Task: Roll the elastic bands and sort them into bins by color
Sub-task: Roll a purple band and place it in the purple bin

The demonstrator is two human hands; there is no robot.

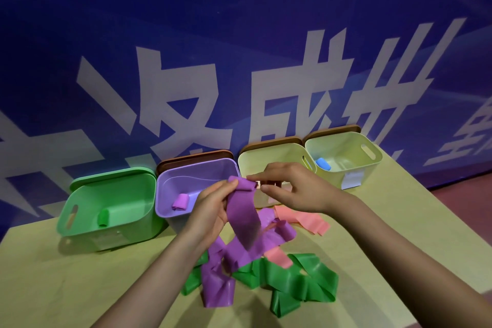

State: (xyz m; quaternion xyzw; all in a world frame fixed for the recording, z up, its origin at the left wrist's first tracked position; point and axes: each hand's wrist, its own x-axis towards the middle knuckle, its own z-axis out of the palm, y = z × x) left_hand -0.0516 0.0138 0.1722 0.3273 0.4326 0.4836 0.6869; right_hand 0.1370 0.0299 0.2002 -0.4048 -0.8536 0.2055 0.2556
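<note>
The purple band point(241, 214) is the one we have in hand, lifted above the surface point(80, 287), its started roll at the top between our two hands and its long tail hanging down toward the loose heap. We go from the largest things down. The surface carries four bins along the blue wall: the green bin point(87, 194), the purple bin point(170, 181), a pale yellow bin point(266, 157) partly hidden by our hands, and a second yellow bin point(372, 152) at the far right. Three hold a finished roll: a green roll point(103, 217), a purple roll point(181, 202) and a blue roll point(323, 163) (what the near yellow bin holds we cannot tell). Below lies the heap: green bands point(300, 285), more purple, and pink bands point(308, 221).

Our left hand point(210, 210) has its grip curled round the band just under the roll. Our right hand point(290, 186) sits at the roll's right end, thumb and forefinger pinched near it; whether they truly touch it we cannot tell. The roll's axis runs left to right between the hands, and the tail runs down, so we judge rolling must proceed downward along it. The purple bin lies just left, nearer the left hand.
</note>
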